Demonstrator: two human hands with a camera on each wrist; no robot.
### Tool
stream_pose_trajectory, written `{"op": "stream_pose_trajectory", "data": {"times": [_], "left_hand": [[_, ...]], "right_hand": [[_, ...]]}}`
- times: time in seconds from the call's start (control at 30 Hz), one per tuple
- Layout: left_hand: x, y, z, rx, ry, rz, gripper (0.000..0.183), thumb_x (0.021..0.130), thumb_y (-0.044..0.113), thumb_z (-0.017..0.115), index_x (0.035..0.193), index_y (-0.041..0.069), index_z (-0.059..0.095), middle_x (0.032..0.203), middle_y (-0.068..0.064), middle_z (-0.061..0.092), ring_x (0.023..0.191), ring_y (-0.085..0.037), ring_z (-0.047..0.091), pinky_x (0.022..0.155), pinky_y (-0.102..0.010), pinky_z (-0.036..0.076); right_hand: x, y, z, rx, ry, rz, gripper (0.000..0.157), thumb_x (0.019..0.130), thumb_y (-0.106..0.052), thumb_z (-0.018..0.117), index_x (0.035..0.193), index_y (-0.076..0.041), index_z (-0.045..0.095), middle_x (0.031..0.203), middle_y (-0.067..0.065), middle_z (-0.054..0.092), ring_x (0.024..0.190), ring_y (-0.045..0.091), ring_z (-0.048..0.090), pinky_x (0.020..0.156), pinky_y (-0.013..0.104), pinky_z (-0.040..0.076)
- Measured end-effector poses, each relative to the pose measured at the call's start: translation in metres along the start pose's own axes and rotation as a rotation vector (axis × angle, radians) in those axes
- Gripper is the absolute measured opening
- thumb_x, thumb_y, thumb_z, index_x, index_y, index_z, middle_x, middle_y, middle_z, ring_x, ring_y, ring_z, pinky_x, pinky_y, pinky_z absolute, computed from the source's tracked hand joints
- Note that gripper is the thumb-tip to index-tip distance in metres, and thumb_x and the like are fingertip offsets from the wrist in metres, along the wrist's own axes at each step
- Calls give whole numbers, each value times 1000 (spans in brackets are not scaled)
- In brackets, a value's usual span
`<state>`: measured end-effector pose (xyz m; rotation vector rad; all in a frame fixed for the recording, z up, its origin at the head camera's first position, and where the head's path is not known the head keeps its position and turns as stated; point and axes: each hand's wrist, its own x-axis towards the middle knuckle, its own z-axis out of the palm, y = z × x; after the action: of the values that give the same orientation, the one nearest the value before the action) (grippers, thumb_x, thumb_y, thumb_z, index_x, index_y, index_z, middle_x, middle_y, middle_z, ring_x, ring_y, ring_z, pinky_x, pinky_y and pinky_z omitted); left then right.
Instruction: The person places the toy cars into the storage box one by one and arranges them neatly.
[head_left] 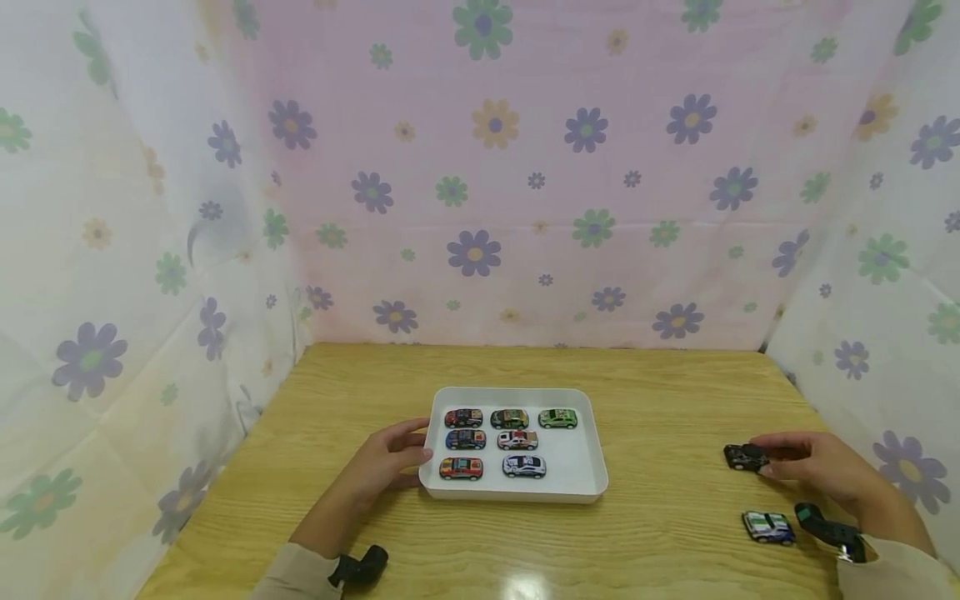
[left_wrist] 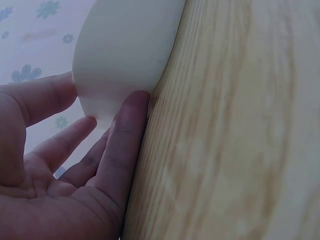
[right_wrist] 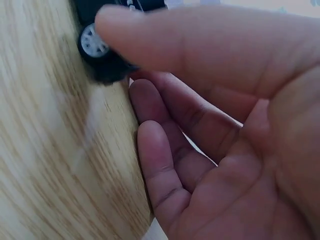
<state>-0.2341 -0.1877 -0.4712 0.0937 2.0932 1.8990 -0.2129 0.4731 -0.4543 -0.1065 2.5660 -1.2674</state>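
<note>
A shallow white tray [head_left: 570, 467] holds several small toy cars in rows, among them a green car [head_left: 558, 418] and a white car [head_left: 524, 466]. My left hand [head_left: 390, 454] grips the tray's left side, thumb at the rim and other fingers against the outer wall [left_wrist: 125, 55]. Far to the right, my right hand [head_left: 817, 467] pinches a black toy car [head_left: 742, 457] between thumb and fingers. The right wrist view shows the car's silver wheel [right_wrist: 94, 42] beside the thumb, close over the wood. A white, green and blue toy car [head_left: 768, 527] sits nearer me, below that hand.
The wooden table [head_left: 660, 392] lies under everything. Flower-patterned cloth [head_left: 525, 167] hangs behind it and along both sides. Black wrist straps with camera mounts [head_left: 363, 567] sit on both wrists, the right one close to the white, green and blue car.
</note>
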Motion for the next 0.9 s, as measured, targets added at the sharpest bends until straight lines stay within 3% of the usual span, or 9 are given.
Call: {"op": "stream_pose_trajectory", "data": {"times": [0.17, 0.27, 0.5, 0.9], "left_hand": [[1, -1, 0, 4, -2, 3, 60, 99, 17, 71, 155, 13, 48, 150, -23, 53, 124, -34, 65, 90, -48, 62], [1, -1, 0, 8, -3, 6, 60, 99, 17, 71, 155, 13, 48, 150, -23, 54, 123, -34, 65, 90, -48, 62], [1, -1, 0, 14, -7, 7, 60, 99, 16, 70, 155, 11, 47, 151, -24, 53, 125, -35, 65, 90, -49, 62], [1, -2, -1, 5, -13, 13, 61, 99, 15, 70, 155, 10, 47, 150, -25, 53, 125, -35, 64, 89, -49, 62]], "right_hand": [[0, -4, 0, 18, -23, -3, 66, 98, -26, 72, 150, 6, 47, 148, 22, 56, 106, -12, 60, 85, 20, 57], [1, -6, 1, -11, 0, 18, 63, 99, -31, 71, 149, 2, 52, 145, 17, 61, 104, -12, 60, 84, 20, 56], [3, -7, 3, -57, 58, 36, 56, 97, -35, 73, 139, 1, 63, 138, 19, 65, 99, -12, 60, 81, 21, 57], [3, -7, 3, -64, 58, 26, 55, 99, -35, 72, 140, 1, 63, 140, 21, 63, 100, -12, 60, 82, 22, 57]]}}
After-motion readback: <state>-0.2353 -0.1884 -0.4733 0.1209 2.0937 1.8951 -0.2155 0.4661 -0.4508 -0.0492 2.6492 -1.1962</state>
